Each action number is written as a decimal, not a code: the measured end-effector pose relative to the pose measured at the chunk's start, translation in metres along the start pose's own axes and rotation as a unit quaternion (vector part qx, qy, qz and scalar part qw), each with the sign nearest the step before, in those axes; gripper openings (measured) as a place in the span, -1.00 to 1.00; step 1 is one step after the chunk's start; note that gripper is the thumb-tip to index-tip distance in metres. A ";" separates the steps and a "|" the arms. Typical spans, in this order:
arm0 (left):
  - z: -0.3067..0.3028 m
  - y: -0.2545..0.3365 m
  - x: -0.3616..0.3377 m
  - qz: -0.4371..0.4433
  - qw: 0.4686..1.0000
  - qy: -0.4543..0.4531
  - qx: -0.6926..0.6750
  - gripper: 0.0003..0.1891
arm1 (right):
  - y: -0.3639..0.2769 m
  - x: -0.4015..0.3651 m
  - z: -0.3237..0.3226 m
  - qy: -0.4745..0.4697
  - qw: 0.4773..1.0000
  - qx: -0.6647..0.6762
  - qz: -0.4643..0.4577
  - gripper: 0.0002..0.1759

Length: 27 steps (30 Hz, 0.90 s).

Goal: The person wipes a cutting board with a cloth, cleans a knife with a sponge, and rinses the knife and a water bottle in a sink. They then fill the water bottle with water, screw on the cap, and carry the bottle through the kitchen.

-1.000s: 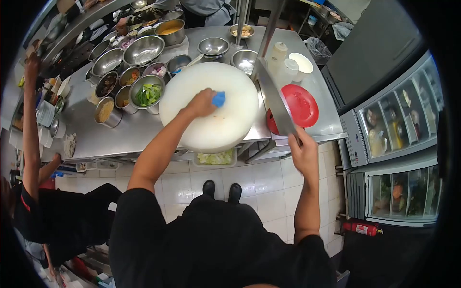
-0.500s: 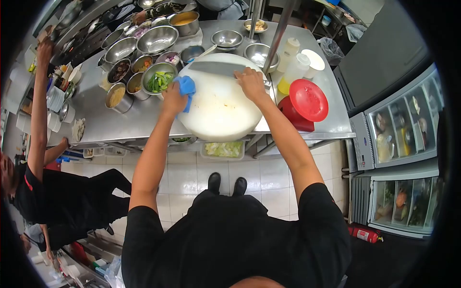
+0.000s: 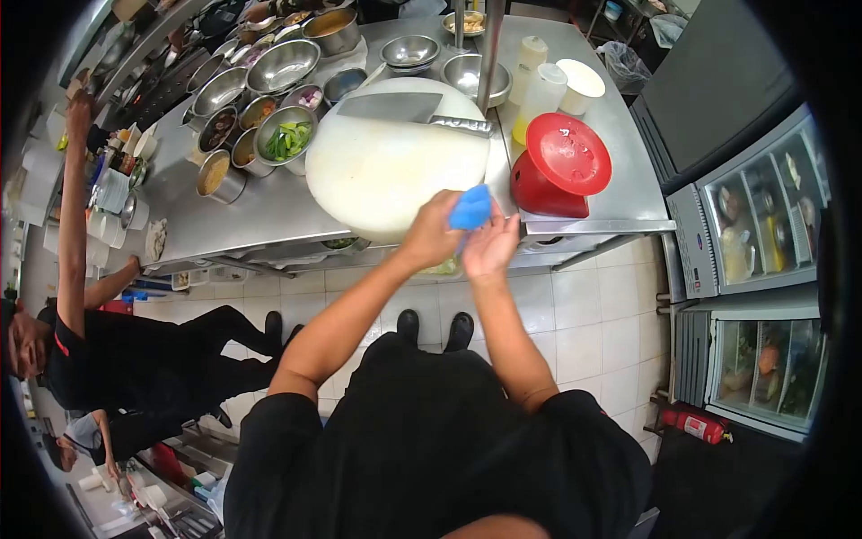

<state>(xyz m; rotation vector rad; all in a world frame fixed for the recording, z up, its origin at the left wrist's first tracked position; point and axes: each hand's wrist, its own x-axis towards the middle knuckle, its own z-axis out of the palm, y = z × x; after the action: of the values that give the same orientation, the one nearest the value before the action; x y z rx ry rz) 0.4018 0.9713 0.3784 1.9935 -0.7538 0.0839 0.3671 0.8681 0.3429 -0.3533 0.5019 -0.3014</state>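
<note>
My left hand [image 3: 431, 231] is closed around a bunched blue cloth [image 3: 470, 208] at the front right edge of the round white cutting board [image 3: 386, 180]. Close beside it, my right hand [image 3: 492, 248] is turned palm up with its fingers apart, just under and to the right of the cloth; whether the two touch is hard to tell. A cleaver [image 3: 391, 108] with a broad grey blade and a metal handle lies across the far part of the board. Left of the board is a steel bowl of cut green vegetables [image 3: 287, 141].
A red container with a red lid [image 3: 567, 154] and squeeze bottles [image 3: 542, 92] stand right of the board. Several steel bowls [image 3: 284, 67] crowd the back left. A co-worker in black [image 3: 135, 359] stands at left. Refrigerators [image 3: 763, 225] are at right.
My left hand has brought the blue cloth from the board's left side to its front right edge. The right hand has let go of the cleaver and come down beside the cloth.
</note>
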 end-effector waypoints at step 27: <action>-0.044 -0.094 0.076 -0.084 0.976 -0.025 0.199 -0.58 | -0.014 -0.160 -0.260 0.261 0.955 0.020 -0.139 -0.78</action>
<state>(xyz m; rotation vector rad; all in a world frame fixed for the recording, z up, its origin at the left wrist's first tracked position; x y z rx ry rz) 0.5245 1.0032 0.3569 2.4426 -0.6317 0.0910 0.0962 0.8476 0.2015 -0.3038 0.9668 -0.6869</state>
